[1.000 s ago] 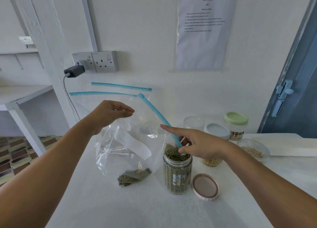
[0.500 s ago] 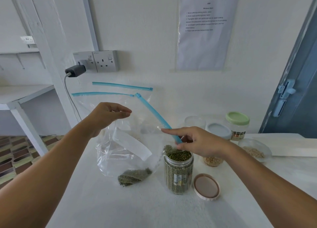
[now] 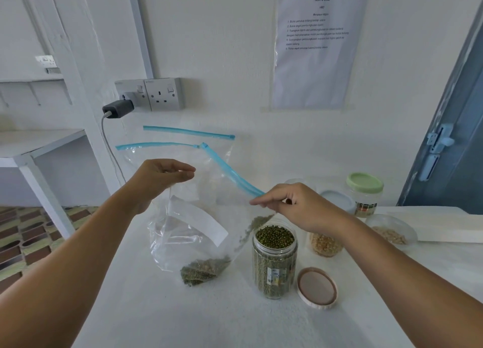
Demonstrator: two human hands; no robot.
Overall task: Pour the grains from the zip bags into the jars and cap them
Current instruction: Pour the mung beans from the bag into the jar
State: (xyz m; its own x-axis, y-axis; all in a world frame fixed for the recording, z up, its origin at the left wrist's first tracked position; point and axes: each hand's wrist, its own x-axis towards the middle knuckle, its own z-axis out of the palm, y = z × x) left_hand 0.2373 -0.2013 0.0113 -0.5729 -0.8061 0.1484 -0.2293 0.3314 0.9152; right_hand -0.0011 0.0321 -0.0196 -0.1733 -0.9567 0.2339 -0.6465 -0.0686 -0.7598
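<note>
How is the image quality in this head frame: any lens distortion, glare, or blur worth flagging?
Head view: wide-angle bend bows the door edge and stretches both forearms; light is soft and even, with no hard shadows; the clear zip bag shows faint sheen only; the green grains in the open jar look sharp; the wall notice text is too small to read.

The clear zip bag has a light-blue zip strip and a white label panel. Dark green grains lie in its lowest corner. At three o'clock from them, the clear jar is full of green grains. At four o'clock lies a brown lid with a cream rim. The desk is white. At one o'clock, a jar cap is pale green.
</note>
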